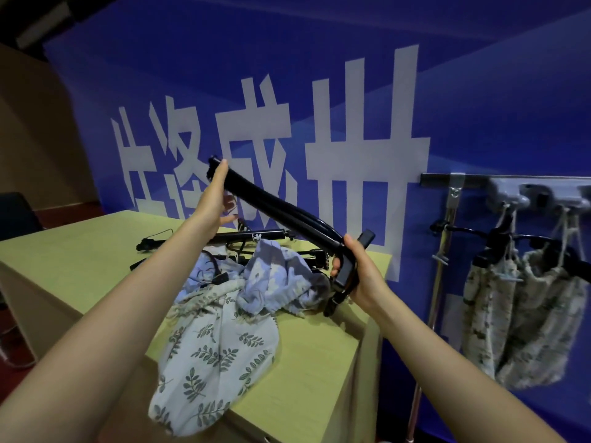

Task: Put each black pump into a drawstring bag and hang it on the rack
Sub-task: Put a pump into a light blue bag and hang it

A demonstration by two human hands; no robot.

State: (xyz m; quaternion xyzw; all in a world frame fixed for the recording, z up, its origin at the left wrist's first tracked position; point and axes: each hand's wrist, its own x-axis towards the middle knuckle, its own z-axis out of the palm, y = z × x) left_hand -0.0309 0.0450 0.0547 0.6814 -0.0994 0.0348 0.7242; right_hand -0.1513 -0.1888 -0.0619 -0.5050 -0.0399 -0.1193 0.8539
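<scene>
Head view, long black pump [281, 206] tilted, glossy, left hand [212, 196] and right hand [358, 270] fingers gripping its ends

A long black pump [281, 203] slants in the air above leaf-print drawstring bags [217, 340] heaped on the table, more pumps [249, 235] behind them, while filled bags [518, 318] hang on the rack [473, 180].

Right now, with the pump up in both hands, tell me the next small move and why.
Probably lower the pump toward the leaf-print bag on the table. Both hands, left and right, hold it in the air, and no bag is in hand yet. The bag's mouth isn't clearly open, so it likely needs opening first.
</scene>
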